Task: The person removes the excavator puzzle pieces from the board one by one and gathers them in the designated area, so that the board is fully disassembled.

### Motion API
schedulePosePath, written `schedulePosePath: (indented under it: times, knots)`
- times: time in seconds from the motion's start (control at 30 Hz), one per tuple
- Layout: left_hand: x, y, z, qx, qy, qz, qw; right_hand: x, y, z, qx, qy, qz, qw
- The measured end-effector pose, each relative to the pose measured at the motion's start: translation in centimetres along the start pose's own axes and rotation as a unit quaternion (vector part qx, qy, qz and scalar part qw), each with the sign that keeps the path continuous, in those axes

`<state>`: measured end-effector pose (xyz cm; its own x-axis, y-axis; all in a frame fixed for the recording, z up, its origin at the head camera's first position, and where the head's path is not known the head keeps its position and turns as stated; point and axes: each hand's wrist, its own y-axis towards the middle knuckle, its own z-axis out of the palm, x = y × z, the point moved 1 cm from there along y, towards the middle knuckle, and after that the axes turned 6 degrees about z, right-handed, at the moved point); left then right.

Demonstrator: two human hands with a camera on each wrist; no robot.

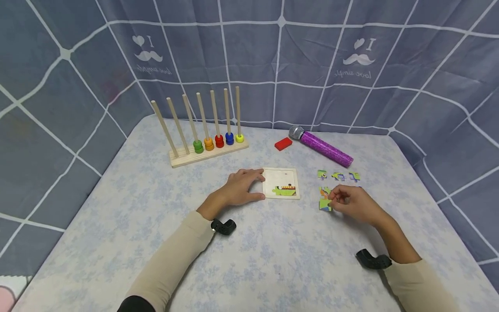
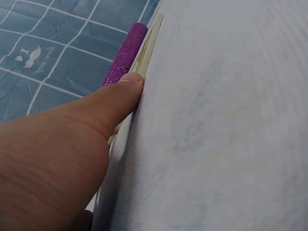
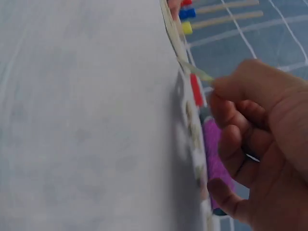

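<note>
A pale wooden puzzle tray (image 1: 278,177) lies on the table, with one joined section of green puzzle (image 1: 286,190) along its lower right. My left hand (image 1: 242,187) holds the tray at its left side, index finger at the upper corner and thumb (image 2: 127,89) at the lower corner. To the right of the tray, my right hand (image 1: 355,203) pinches a green puzzle piece (image 1: 325,205) between thumb and forefinger. Seen from the right wrist, that piece (image 3: 197,70) is tilted, raised off the table. Several loose pieces (image 1: 338,176) lie just beyond the right hand.
A purple glittery microphone (image 1: 327,149) lies behind the loose pieces, beside a red block (image 1: 283,144). At the back left stands a wooden peg rack (image 1: 210,155) with tall rods and coloured rings. A blue-grey curtain (image 1: 253,56) rises behind the table.
</note>
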<state>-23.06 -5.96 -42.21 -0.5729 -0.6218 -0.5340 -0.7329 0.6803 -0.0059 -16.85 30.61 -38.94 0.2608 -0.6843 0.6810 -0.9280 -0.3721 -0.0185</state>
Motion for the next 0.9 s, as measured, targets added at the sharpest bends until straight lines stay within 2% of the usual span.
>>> schedulePosePath:
  times: [0.2, 0.43, 0.9]
  knots:
    - [0.02, -0.11, -0.12, 0.002, -0.007, 0.004, 1.0000, -0.74, -0.27, 0.57, -0.007, -0.047, -0.047, 0.9977]
    - [-0.14, -0.11, -0.08, -0.001, -0.003, 0.000, 1.0000, -0.37, -0.51, 0.23, 0.013, -0.070, -0.027, 0.9971]
    - [-0.14, -0.21, -0.16, -0.002, -0.008, 0.002, 1.0000, -0.49, -0.65, 0.41, 0.015, -0.115, -0.029, 0.9929]
